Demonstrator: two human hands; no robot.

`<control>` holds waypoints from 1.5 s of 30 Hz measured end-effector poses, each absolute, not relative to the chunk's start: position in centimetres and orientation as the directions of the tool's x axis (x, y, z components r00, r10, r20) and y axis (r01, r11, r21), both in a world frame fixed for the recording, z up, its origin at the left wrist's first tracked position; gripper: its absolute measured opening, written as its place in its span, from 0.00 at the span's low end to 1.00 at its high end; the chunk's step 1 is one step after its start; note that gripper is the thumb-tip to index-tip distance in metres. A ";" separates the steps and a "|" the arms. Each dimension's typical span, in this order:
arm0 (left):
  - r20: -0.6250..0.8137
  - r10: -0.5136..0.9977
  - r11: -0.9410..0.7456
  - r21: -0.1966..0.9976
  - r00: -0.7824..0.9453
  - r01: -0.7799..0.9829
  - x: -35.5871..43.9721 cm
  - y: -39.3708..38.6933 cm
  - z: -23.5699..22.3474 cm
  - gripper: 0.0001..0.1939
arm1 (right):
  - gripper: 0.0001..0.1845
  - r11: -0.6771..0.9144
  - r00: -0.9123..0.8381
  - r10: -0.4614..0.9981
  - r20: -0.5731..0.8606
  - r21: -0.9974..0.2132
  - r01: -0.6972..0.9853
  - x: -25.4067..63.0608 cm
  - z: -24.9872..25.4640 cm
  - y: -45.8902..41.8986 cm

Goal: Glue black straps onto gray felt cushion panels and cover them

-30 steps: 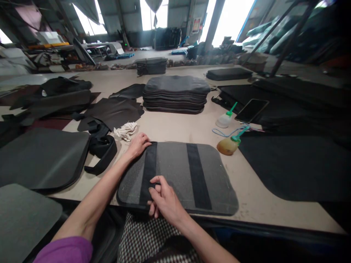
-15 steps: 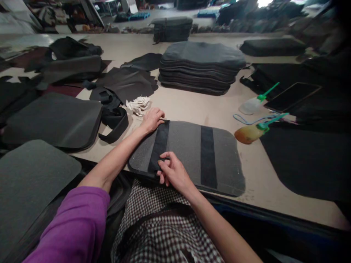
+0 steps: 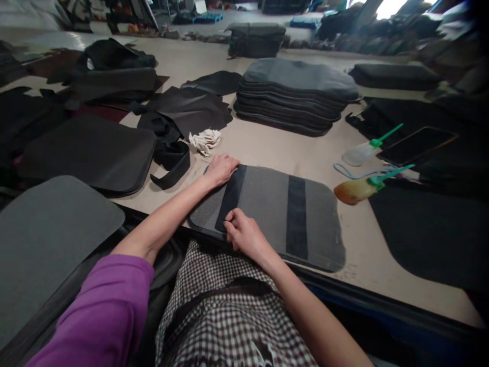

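Note:
A grey rounded panel [image 3: 263, 209] lies flat at the table's front edge, with two black strips across it. My left hand [image 3: 221, 170] is at the far end of the left black strip [image 3: 233, 191], fingers bent together and closed on that end. At the strip's near end, my right hand [image 3: 244, 230] is closed in a pinch on it, thumb against forefinger; the exact contact is partly hidden by the fingers. The other black strip [image 3: 297, 219] runs across the panel to the right of my hands.
Behind the panel stands a thick stack of dark panels [image 3: 294, 97]. Two squeeze bottles, one amber [image 3: 353, 191] and one whitish [image 3: 359, 154], lie right beside a phone [image 3: 418, 145]. A crumpled white cloth [image 3: 205, 140] and a coiled black strap [image 3: 173, 163] lie left.
My right fingers have drawn together into a pinch at the strip's near end. My left hand stays at the far end. The whole view has shifted slightly.

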State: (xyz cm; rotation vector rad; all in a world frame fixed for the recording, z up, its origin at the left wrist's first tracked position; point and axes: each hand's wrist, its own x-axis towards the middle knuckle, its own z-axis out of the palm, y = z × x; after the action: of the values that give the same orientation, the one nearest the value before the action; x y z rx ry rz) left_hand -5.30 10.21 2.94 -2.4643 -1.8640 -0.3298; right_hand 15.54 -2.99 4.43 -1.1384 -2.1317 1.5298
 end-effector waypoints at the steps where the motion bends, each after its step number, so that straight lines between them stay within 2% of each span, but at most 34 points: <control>1: 0.188 0.949 -0.273 0.097 0.252 0.957 -5.3 10.0 2.9 0.16 | 0.01 0.149 -0.658 0.721 -0.217 -0.878 0.454 15.5 4.5 -2.8; 21: 0.215 0.944 -0.280 0.125 0.250 0.952 -4.8 9.0 2.7 0.16 | 0.05 0.229 -0.702 0.678 -0.218 -0.845 0.484 15.7 4.1 -2.3; 23: 0.217 0.943 -0.282 0.115 0.253 0.952 -4.7 8.9 2.6 0.16 | 0.06 0.292 -0.699 0.683 -0.214 -0.797 0.529 15.6 4.3 -2.3; 28: 0.226 0.946 -0.253 0.075 0.231 0.964 -4.4 8.7 2.3 0.17 | 0.08 0.489 -0.673 0.715 -0.188 -0.553 0.674 15.4 4.8 -2.8; 31: 0.247 0.940 -0.257 0.053 0.236 0.965 -4.3 8.6 2.1 0.18 | 0.09 0.522 -0.655 0.741 -0.151 -0.484 0.702 15.5 5.1 -3.7; 36: 0.277 0.926 -0.274 0.022 0.258 0.961 -4.3 8.4 1.9 0.19 | 0.15 0.660 -0.704 0.705 -0.085 -0.285 0.695 15.8 5.9 -5.3; 38: 0.284 0.922 -0.279 0.018 0.263 0.960 -4.2 8.2 1.7 0.20 | 0.16 0.703 -0.729 0.684 0.007 -0.271 0.657 15.9 6.1 -5.4; 40: 0.289 0.920 -0.280 0.019 0.263 0.960 -4.2 8.0 1.6 0.20 | 0.14 0.746 -0.734 0.659 0.161 -0.261 0.613 15.9 6.0 -5.1; 42: 0.294 0.920 -0.278 0.026 0.258 0.960 -4.1 7.9 1.6 0.20 | 0.18 0.800 -0.746 0.600 0.290 -0.231 0.553 16.1 5.1 -4.9; 45: 0.295 0.922 -0.274 0.046 0.249 0.961 -4.0 7.8 1.5 0.19 | 0.27 0.847 -0.781 0.532 0.327 -0.202 0.492 16.4 3.0 -4.9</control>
State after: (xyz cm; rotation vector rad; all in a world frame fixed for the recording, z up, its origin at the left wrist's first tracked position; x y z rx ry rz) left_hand -4.04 7.78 1.47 -2.3647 -1.7979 -0.3992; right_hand 16.42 -4.93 2.95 -0.7640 -2.6500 0.1482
